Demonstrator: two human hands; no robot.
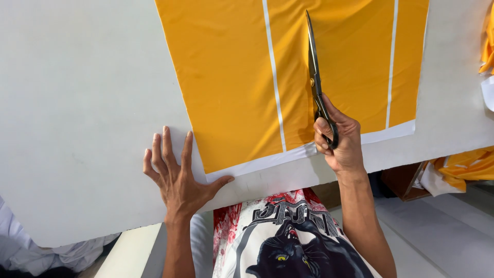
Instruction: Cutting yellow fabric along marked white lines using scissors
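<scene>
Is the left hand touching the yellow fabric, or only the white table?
Touching. In the head view the left hand lies flat on the white table, and its thumb tip rests on the white bottom border of the yellow fabric at its lower corner.

Single head cam, looking steeply down from close above at the white table (77, 103), facing fwd over its near edge; wearer's printed shirt (288, 242) showing at bottom centre.

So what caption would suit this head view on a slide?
Right hand holds black scissors over orange cloth with white stripes; left hand lies flat on the white table.
</scene>
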